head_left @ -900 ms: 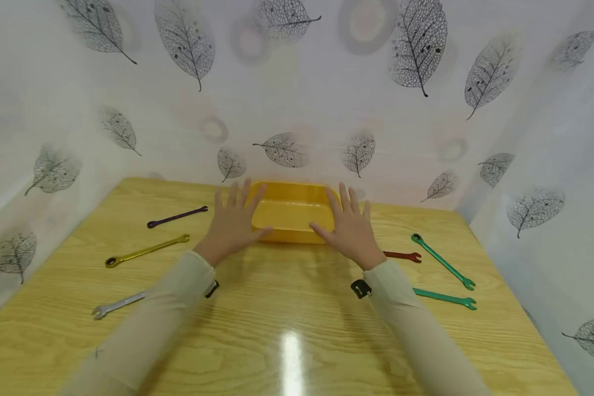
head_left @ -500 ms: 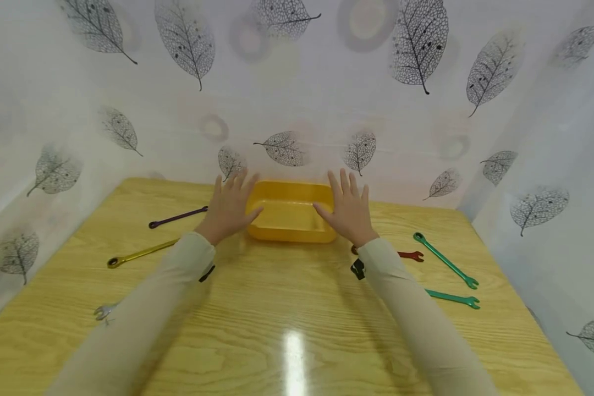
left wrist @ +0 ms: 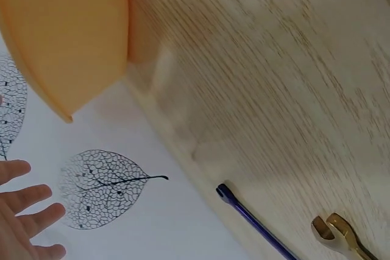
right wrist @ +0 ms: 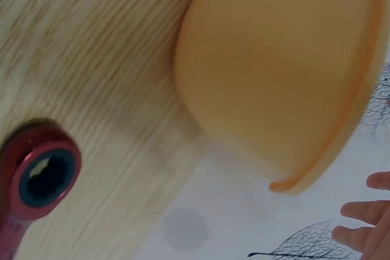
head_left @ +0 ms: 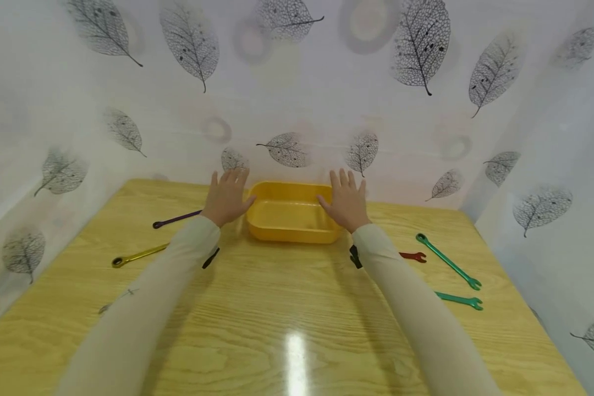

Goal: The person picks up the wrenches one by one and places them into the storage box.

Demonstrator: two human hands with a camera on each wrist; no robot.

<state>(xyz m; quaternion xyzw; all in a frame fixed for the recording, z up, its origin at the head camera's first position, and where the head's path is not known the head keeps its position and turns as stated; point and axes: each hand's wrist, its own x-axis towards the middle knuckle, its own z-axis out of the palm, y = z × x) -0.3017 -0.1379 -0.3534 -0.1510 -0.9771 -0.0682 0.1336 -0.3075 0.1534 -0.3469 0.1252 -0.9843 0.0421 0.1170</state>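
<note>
Both hands are out at the far side of the wooden table, framing the yellow tray, which sits in the middle, up by the leaf-print sheet. Left hand at the tray's left end: palm flat, fingers straight and slightly spread, thumb out towards the rim, and it has hold of nothing. Right hand mirrors it at the right end, fingers stretched and apart, thumb pointing in over the tray, grip fully relaxed and holding nothing either. Whether skin meets rim on either side, I cannot tell. Over on the left, the purple wrench lies farthest back, one end behind the left arm; nearer, the gold wrench slips under the line of the left sleeve, and nearer again just a sliver of a grey wrench peeks out. Across to the right, the red wrench is partly hidden by the right sleeve, its ring end showing in the right wrist view. Farther right, one green wrench lies at a slant, and nearer, a second green wrench pokes out past the sleeve.
</note>
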